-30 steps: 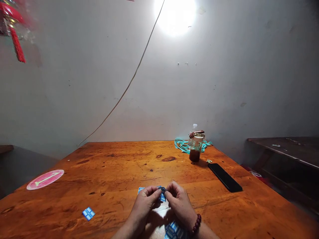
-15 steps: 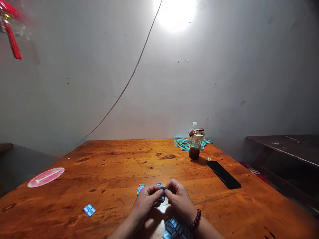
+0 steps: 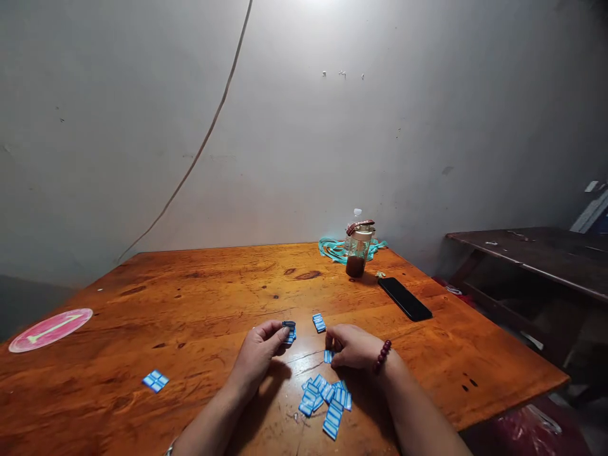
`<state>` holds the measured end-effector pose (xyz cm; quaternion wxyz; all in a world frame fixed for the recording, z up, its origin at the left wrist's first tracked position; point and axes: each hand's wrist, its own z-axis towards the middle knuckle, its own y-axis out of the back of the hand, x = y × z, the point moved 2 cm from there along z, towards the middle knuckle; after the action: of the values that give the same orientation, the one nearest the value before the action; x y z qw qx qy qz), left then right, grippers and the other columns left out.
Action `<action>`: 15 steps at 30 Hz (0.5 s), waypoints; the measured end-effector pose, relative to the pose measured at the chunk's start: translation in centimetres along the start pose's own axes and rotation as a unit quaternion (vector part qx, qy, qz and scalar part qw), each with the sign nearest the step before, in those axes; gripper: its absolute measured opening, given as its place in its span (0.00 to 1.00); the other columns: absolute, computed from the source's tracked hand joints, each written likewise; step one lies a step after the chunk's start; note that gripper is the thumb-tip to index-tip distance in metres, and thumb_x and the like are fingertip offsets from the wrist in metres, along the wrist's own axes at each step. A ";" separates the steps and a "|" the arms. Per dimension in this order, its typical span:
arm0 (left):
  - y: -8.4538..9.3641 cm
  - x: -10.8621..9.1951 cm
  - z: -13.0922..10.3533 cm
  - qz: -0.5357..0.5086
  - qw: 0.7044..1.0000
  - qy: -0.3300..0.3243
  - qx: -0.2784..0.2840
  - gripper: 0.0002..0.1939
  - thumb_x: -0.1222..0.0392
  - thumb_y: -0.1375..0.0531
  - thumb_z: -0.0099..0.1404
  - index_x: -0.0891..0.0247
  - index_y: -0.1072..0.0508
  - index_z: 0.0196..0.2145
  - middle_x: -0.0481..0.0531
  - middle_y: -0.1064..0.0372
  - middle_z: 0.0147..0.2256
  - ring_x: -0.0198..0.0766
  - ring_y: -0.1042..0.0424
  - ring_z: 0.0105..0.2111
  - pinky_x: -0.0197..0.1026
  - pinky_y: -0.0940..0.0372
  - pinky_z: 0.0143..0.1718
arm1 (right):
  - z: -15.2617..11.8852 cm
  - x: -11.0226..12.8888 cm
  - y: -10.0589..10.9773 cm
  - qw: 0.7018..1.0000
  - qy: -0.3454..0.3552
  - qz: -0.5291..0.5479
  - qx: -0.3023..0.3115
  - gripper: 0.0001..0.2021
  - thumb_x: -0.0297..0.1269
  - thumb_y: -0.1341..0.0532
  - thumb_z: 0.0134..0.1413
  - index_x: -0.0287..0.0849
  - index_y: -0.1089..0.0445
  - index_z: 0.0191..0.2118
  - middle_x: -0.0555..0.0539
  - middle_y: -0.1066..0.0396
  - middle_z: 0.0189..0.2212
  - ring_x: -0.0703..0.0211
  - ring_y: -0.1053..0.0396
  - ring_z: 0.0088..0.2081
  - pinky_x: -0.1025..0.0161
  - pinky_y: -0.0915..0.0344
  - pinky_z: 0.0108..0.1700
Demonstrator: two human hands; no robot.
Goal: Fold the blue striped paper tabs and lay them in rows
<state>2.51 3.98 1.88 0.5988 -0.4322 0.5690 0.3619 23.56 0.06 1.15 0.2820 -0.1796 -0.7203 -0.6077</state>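
Note:
Between the thumb and fingers of my left hand (image 3: 259, 348) are small blue-and-white cards (image 3: 291, 335), with a dark edge or piece at the top. My right hand (image 3: 354, 347), a dark red bead bracelet (image 3: 382, 356) at its wrist, is lowered to the table, its bent fingers closed on another small blue-and-white card (image 3: 328, 356). Just beyond those fingers lies a short stack of the same cards (image 3: 318, 323). A loose, overlapping pile of blue-and-white cards (image 3: 310, 399) spreads between my forearms. Off to the left lies a separate blue-and-white group (image 3: 155, 380).
A black phone (image 3: 405, 298) lies at the right of the wooden table (image 3: 228, 285). Behind it stand a lidded bottle of brown liquid (image 3: 357, 256) and a turquoise strap (image 3: 332, 249). A pink round sticker (image 3: 50, 330) marks the left side. A dark table (image 3: 513, 244) stands farther right.
My hands were together, pinching a small dark piece, and are now apart. The right hand has moved down to a card on the table. The view has shifted, showing more of the pile.

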 end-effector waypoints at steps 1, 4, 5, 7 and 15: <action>-0.1 0.0 0.0 0.002 1.000 -0.004 0.000 0.10 0.56 0.39 0.50 0.67 0.28 0.27 0.49 0.31 0.23 0.30 0.36 0.22 0.31 0.42 0.23 | 0.2 0.3 -0.3 1.000 0.006 -0.004 0.000 0.11 0.30 0.36 0.27 0.41 0.32 0.26 0.54 0.36 0.22 0.67 0.44 0.24 0.71 0.53 0.23; -0.1 0.0 0.0 0.009 1.000 -0.014 0.002 0.10 0.56 0.39 0.50 0.67 0.28 0.27 0.49 0.31 0.22 0.30 0.36 0.21 0.31 0.43 0.23 | 0.6 0.7 -0.9 1.000 0.012 0.026 0.010 0.06 0.28 0.37 0.29 0.40 0.34 0.22 0.55 0.39 0.18 0.69 0.45 0.22 0.72 0.53 0.22; -0.1 0.0 0.0 0.010 1.000 -0.015 0.001 0.10 0.56 0.39 0.50 0.67 0.28 0.27 0.49 0.31 0.22 0.30 0.37 0.21 0.31 0.43 0.23 | 0.8 0.9 -0.9 0.999 0.015 0.040 0.007 0.05 0.28 0.38 0.30 0.39 0.36 0.21 0.55 0.39 0.18 0.69 0.45 0.22 0.72 0.52 0.22; -0.1 0.0 0.0 0.009 1.000 -0.015 -0.003 0.10 0.56 0.38 0.49 0.67 0.28 0.26 0.49 0.32 0.22 0.30 0.37 0.21 0.31 0.43 0.23 | 1.0 1.4 -1.1 0.997 0.022 0.067 -0.010 0.04 0.30 0.40 0.37 0.39 0.38 0.21 0.55 0.40 0.18 0.70 0.45 0.22 0.72 0.51 0.22; -1.4 0.0 -0.5 -0.082 0.996 0.035 0.004 0.10 0.57 0.36 0.46 0.67 0.30 0.22 0.45 0.36 0.18 0.25 0.41 0.17 0.29 0.48 0.19 | 2.0 5.2 -4.1 0.914 0.029 0.397 -0.077 0.13 0.43 0.43 0.46 0.41 0.46 0.22 0.57 0.44 0.14 0.73 0.50 0.13 0.73 0.52 0.15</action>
<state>3.62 2.96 2.09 0.6077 -0.4876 0.5536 0.2941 16.66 0.74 1.04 0.5060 -0.4542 -0.5325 -0.5041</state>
